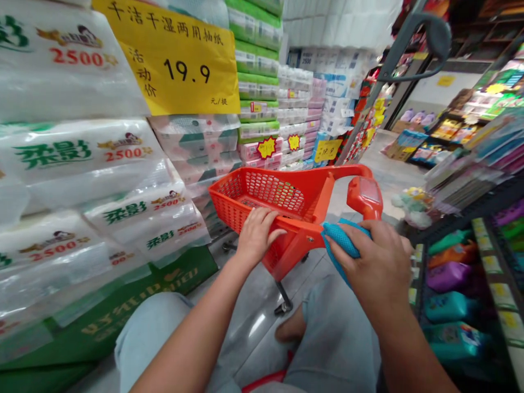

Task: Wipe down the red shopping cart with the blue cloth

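A red plastic shopping cart point(282, 194) with perforated basket walls stands in front of my knees on dark wheeled legs. My left hand point(257, 232) rests over the near rim of its basket, thumb apart from the fingers, gripping nothing separate. In my right hand point(370, 256) is a blue cloth point(341, 240), bunched between the fingers and pressed against the cart's side bar near the handle point(364, 194). Part of the cloth hangs below the bar.
White tissue packs point(82, 153) are stacked at the left under a yellow price sign point(176, 60). Shelves with coloured bottles point(450, 275) stand close on the right. A grey upright pole point(374, 82) rises behind the cart. Tiled floor point(254, 322) shows beneath it.
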Motion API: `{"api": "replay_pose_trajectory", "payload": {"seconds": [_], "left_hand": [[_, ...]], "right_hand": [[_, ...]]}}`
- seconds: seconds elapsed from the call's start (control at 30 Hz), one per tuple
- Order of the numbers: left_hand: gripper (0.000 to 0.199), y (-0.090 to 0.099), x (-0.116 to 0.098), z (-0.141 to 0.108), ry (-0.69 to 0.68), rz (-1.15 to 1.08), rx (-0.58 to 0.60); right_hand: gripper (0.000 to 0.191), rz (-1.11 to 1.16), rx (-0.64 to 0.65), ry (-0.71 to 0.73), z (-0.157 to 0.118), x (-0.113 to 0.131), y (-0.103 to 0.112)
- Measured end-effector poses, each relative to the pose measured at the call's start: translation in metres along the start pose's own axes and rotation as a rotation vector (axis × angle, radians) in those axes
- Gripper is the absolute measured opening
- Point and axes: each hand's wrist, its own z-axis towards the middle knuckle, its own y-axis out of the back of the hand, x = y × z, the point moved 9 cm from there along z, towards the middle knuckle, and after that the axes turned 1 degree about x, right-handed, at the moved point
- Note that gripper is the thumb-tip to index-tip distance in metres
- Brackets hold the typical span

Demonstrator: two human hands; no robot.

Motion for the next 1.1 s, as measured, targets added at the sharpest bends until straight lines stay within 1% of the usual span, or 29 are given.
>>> {"api": "replay_pose_trajectory", "payload": {"seconds": [0.03, 0.1, 0.13, 0.2, 0.27, 0.33, 0.4, 0.47, 0.53, 0.57, 0.63, 0.73, 0.8, 0.87, 0.97, 1.0, 1.03, 1.07, 1.1], "left_hand": [[0.052, -0.004, 0.006, 0.003, 0.01, 0.003, 0.01], [0.049, -0.009, 0.012, 0.008, -0.001, 0.002, 0.03], [0.049, -0.011, 0.012, 0.009, -0.019, 0.003, 0.041], [0.048, -0.011, 0.016, 0.01, -0.048, 0.012, 0.06], [0.043, -0.009, 0.028, 0.009, -0.018, 0.034, 0.069], [0.037, -0.007, 0.045, 0.009, 0.054, 0.062, 0.058], [0.036, -0.009, 0.055, 0.009, 0.102, 0.085, 0.043], [0.036, -0.016, 0.056, 0.009, 0.114, 0.098, 0.04], [0.035, -0.023, 0.053, 0.008, 0.105, 0.107, 0.05], [0.035, -0.025, 0.052, 0.008, 0.097, 0.112, 0.056], [0.035, -0.023, 0.057, 0.006, 0.092, 0.126, 0.064], [0.039, -0.013, 0.074, 0.003, 0.097, 0.159, 0.076], [0.041, -0.009, 0.082, 0.004, 0.081, 0.178, 0.097], [0.044, -0.009, 0.085, 0.006, 0.063, 0.199, 0.11], [0.047, -0.011, 0.08, 0.01, 0.033, 0.259, 0.088], [0.047, -0.012, 0.077, 0.011, 0.011, 0.289, 0.072], [0.045, -0.012, 0.074, 0.01, -0.016, 0.32, 0.054], [0.044, -0.013, 0.071, 0.01, -0.047, 0.349, 0.037], [0.042, -0.014, 0.068, 0.009, -0.078, 0.369, 0.025]], "right_hand": [[0.023, -0.01, 0.019, 0.016, 0.002, 0.003, -0.005], [0.02, -0.017, 0.06, 0.058, 0.005, 0.008, -0.014], [0.02, -0.015, 0.075, 0.075, 0.006, 0.008, -0.017], [0.02, -0.007, 0.079, 0.085, 0.005, -0.001, -0.021], [0.024, -0.003, 0.042, 0.05, 0.002, -0.017, -0.021], [0.029, -0.011, -0.027, -0.036, -0.002, -0.034, -0.021], [0.031, -0.009, -0.075, -0.121, -0.006, -0.043, -0.027], [0.031, -0.009, -0.068, -0.139, -0.006, -0.042, -0.04], [0.03, -0.028, -0.034, -0.107, -0.002, -0.04, -0.054], [0.029, -0.04, -0.023, -0.094, 0.001, -0.042, -0.06], [0.031, -0.047, -0.034, -0.1, 0.007, -0.057, -0.067], [0.035, -0.038, -0.085, -0.162, 0.015, -0.087, -0.074], [0.034, -0.059, -0.124, -0.218, 0.016, -0.095, -0.081], [0.031, -0.072, -0.133, -0.222, 0.014, -0.087, -0.093], [0.026, -0.019, -0.087, -0.077, 0.01, -0.061, -0.116], [0.026, 0.001, -0.076, -0.032, 0.009, -0.058, -0.121], [0.027, 0.014, -0.079, -0.016, 0.007, -0.061, -0.125], [0.028, 0.023, -0.106, -0.038, 0.006, -0.069, -0.125], [0.031, 0.032, -0.158, -0.097, 0.003, -0.083, -0.123]]}}
